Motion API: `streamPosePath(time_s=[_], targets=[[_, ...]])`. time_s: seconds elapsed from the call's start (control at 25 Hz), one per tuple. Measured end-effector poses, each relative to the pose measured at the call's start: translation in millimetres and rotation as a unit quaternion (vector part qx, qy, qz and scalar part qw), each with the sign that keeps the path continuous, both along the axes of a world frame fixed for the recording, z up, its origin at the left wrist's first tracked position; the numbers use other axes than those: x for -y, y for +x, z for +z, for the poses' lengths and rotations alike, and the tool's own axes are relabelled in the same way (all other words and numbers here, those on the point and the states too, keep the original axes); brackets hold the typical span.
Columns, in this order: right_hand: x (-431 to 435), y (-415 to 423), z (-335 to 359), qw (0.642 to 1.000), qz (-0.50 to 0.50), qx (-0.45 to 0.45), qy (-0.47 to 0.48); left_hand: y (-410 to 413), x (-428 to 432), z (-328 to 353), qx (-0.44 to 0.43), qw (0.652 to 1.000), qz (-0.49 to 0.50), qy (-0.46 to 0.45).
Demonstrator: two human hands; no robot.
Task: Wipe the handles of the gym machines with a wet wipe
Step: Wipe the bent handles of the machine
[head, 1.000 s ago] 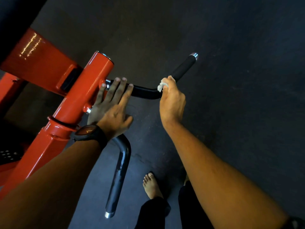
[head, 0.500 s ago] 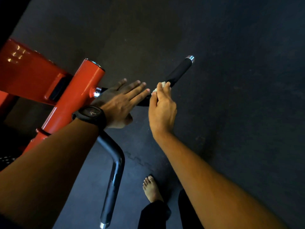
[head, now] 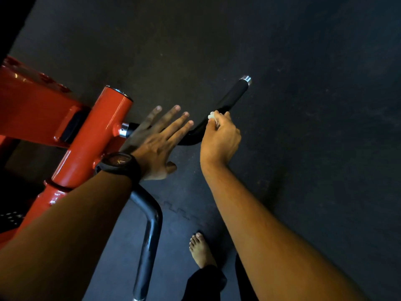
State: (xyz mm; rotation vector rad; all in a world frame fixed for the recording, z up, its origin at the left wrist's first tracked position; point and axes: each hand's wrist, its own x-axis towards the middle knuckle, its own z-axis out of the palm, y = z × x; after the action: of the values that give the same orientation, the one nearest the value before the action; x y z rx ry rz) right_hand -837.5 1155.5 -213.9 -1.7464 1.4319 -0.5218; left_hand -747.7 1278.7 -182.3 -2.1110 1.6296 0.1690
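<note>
Obs: left hand point(head: 152, 144) flat, fingers straight and spread over the handle's point(head: 193, 137) inner stretch, holding nothing; likely steadying it. The right hand point(head: 219, 140) has its fingers curled, pinching the wipe point(head: 212, 116) onto the bend. Beyond the fingertips, the grip point(head: 235, 92) runs to the cap point(head: 246, 79), probably unwiped.

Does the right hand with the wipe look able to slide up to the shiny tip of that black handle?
Probably yes. The right hand holds the wipe against the black handle, and the stretch up to the shiny tip is bare; the left hand lies further back.
</note>
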Motion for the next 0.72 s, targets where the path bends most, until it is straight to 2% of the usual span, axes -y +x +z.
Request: streamPosePath(time_s=[0.08, 0.16, 0.4, 0.44, 0.52, 0.56, 0.6, 0.72], targets=[[4, 2, 3, 0.998, -0.04, 0.028, 0.038, 0, 1, 2, -0.012, 1.0, 0.0, -0.007], [7, 1, 7, 0.998, -0.041, 0.035, 0.029, 0, 0, 3, -0.023, 1.0, 0.007, -0.013], [73, 14, -13, 0.992, 0.078, -0.063, -0.08, 1, 2, 3, -0.034, 0.999, 0.017, -0.027], [64, 7, -19, 0.98, 0.142, -0.063, -0.125, 1, 2, 2, -0.04, 0.999, 0.015, -0.024], [54, -20, -35, 0.918, 0.307, -0.039, -0.249, 2, 0, 0, -0.041, 0.999, 0.013, -0.024], [69, -28, -42, 0.885, 0.367, -0.016, -0.288, 2, -1, 0, -0.037, 0.999, 0.014, -0.027], [90, -27, -46, 0.867, 0.394, -0.001, -0.305, 3, 0, 0, -0.034, 0.999, 0.013, -0.029], [113, -11, -35, 0.89, 0.357, 0.004, -0.285, 3, 0, -1, -0.037, 0.999, 0.011, -0.037]])
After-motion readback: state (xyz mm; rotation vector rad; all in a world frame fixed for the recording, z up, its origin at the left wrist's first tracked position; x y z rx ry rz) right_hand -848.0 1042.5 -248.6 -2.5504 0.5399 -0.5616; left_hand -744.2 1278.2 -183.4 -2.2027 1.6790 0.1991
